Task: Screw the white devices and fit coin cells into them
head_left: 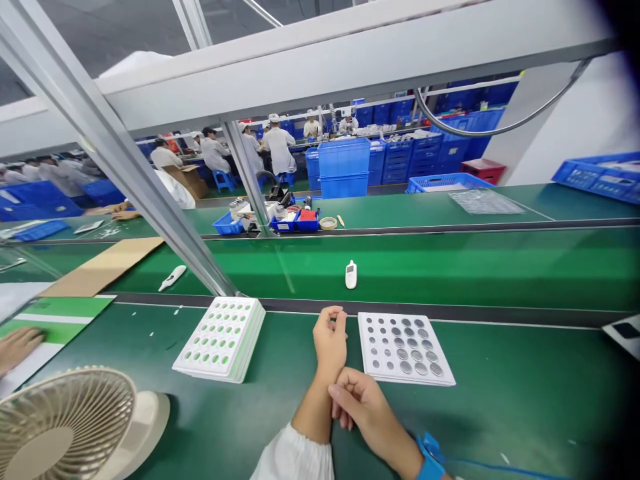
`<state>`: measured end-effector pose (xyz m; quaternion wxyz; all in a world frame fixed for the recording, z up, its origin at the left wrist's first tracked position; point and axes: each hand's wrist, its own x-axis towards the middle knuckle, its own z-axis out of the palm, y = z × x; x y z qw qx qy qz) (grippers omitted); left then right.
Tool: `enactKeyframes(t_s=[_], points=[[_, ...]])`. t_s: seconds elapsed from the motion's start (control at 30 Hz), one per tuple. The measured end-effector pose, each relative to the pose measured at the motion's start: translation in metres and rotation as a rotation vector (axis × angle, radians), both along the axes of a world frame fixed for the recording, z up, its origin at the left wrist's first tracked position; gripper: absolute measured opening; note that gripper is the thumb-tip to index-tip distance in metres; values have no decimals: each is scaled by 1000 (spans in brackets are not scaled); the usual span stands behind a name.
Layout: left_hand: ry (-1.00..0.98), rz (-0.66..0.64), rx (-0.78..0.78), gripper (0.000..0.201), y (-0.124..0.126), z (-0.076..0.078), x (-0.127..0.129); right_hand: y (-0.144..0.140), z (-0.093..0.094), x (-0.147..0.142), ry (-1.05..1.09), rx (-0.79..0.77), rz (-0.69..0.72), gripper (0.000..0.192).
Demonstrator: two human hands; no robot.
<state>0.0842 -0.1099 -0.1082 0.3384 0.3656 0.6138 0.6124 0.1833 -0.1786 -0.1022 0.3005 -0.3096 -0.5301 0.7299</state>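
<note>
My left hand curled loosely, right hand bent at its wrist, cannot tell if either pinches anything; flat white tray of round silver discs just right, white green-holed tray stack left, slanted grey metal post beyond that, beige plastic fan nearer me.

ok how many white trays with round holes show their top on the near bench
2: the left tray, atop a stack, and the right tray, holding silver discs. More trays may be hidden beneath.
</note>
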Motion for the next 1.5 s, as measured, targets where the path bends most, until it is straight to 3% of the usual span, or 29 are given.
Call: enactKeyframes(t_s=[0.6,1.5], points=[[-43,11,10,23,-1,0,2,1,-4,-9,-38,3,5,52],[-35,2,10,18,0,1,2,-1,6,4,-78,-14,24,38]])
